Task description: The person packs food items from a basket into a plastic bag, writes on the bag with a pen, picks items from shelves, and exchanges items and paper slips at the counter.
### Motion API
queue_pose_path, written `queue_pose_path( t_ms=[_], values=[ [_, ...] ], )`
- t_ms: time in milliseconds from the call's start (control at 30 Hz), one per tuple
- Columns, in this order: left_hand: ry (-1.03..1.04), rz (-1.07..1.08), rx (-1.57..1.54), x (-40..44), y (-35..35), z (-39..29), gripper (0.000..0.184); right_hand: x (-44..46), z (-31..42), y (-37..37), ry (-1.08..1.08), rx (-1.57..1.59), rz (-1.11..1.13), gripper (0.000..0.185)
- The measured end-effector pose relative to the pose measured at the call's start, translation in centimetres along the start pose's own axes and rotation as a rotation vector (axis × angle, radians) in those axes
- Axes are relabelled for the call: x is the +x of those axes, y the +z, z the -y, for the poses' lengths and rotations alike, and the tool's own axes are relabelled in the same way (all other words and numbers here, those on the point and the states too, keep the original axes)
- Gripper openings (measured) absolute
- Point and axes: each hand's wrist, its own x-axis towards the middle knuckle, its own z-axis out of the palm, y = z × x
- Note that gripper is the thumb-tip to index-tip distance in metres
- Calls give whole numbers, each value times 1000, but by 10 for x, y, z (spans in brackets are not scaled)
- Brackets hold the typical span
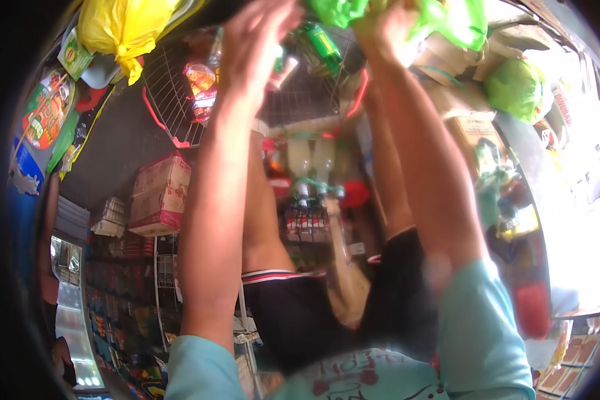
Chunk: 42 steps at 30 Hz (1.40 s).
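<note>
Left hand (pixel 263 27): twelve o'clock, blurred, cannot tell what it holds.
Right hand (pixel 387 30): apart from the left, at green bag (pixel 461 23), one o'clock; grip unclear.
Wire basket (pixel 157 116): twelve o'clock, snack packets (pixel 202 87) inside.
Yellow bag (pixel 123 27): half past ten, knotted, contents hidden.
</note>
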Motion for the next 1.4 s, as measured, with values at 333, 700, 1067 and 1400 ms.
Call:
queue_pose_path(
  t_ms=[333, 700, 1067, 1400],
  values=[
    [-668, -35, 185, -58, -79, 221, 50, -196, -2, 83, 575, 264, 801, 42],
    [-329, -402, 87, 16, -46, 214, 47, -198, 27, 209, 632, -83, 932, 51],
    [13, -390, 541, -57, -21, 82, 57, -143, -44, -45, 441, 575, 1194, 48],
    [284, -529, 441, 26, 116, -6, 49, 17, -24, -101, 527, 1215, 406, 36]
  ],
)
